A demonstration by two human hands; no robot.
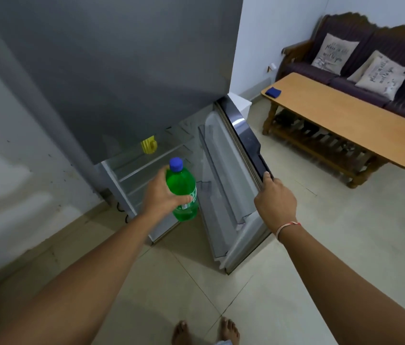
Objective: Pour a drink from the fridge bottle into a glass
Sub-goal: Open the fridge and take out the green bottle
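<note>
Green bottle (182,192) gripped by left hand (162,195); right hand (274,197) clasps open fridge door (233,185) edge.

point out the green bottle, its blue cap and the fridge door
green bottle (180,181), head view, upper body.
blue cap (176,163), head view, top.
fridge door (223,175), head view, inner panel.

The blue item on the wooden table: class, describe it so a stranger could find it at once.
Start at the dark sofa on the right, with the long wooden table in front of it. On the table's far corner, nearest the white wall, lies a small, flat, dark blue item. It is the only thing on the tabletop, and far darker than the pale cushions behind.
</note>
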